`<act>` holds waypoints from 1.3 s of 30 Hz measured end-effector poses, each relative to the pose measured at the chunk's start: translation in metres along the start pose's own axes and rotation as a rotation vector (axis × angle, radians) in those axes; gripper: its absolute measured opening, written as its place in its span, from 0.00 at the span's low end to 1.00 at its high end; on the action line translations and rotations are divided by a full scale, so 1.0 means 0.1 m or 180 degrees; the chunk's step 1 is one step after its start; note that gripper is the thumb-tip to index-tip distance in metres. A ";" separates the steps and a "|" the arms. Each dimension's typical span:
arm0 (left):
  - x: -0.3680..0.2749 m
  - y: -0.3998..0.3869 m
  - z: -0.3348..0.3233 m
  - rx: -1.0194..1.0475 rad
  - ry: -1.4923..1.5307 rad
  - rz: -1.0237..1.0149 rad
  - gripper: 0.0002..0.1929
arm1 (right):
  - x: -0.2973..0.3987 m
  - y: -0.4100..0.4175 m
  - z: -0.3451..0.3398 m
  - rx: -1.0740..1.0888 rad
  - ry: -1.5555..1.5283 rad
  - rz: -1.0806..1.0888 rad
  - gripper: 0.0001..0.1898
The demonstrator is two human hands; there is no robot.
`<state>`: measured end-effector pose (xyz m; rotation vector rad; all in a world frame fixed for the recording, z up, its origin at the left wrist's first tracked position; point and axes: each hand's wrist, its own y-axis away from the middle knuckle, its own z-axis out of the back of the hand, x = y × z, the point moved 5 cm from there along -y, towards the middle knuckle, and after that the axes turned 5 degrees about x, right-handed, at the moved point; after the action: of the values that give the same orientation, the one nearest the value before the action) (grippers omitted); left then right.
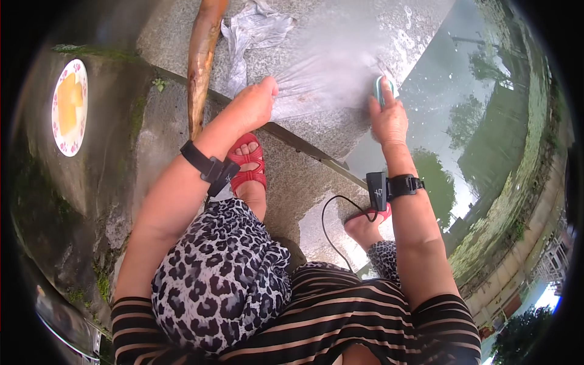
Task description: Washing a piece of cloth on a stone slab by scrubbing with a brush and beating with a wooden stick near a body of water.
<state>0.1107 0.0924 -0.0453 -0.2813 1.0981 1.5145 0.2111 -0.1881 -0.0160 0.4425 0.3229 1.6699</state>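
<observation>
My left hand (pixel 255 102) grips the near-left edge of a wet, greyish-white cloth (pixel 315 86), pulling creases into it. The cloth lies spread over a wet stone slab (pixel 319 130) beside water. In my right hand (pixel 390 121) is a teal-and-white scrubbing brush (pixel 378 91), held at the cloth's right end. Its underside is hidden, so contact with the cloth cannot be made out. A twisted, bunched length of similar fabric (pixel 258 29) lies beyond my left hand; whether it is the same piece is unclear. Haze blurs the upper middle of the view.
A thick wooden stick (pixel 203 59) lies left of the cloth. Farther left, a flower-rimmed plate (pixel 68 148) holds yellow soap-like blocks (pixel 68 102) on a mossy ledge (pixel 109 91). Greenish water (pixel 429 105) borders the slab on the right. A black cable (pixel 323 214) hangs from my right wrist device.
</observation>
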 end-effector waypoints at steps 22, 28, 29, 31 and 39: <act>-0.04 -0.02 0.04 -0.0031 0.0083 -0.0200 0.07 | 0.25 0.10 0.00 0.0027 -0.0031 0.0152 0.31; 0.16 0.03 -0.01 -0.0037 0.0020 -0.0108 0.08 | 1.45 0.74 -0.52 0.0889 -0.0181 0.1288 0.32; 0.13 0.04 0.01 -0.0018 0.0021 -0.0098 0.08 | 1.55 0.81 -0.53 0.1136 -0.0310 0.1287 0.32; 0.04 0.05 0.06 0.0188 0.0197 0.0082 0.08 | 1.27 0.63 -0.34 0.0539 -0.0077 0.1311 0.31; 0.08 0.01 0.02 0.0151 -0.0049 0.0180 0.08 | 0.94 0.48 -0.31 0.0242 -0.0157 0.0548 0.30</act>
<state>0.1082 0.0998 -0.0495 -0.2072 1.1365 1.5358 0.1436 -0.1006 -0.0118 0.5810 0.3198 1.8151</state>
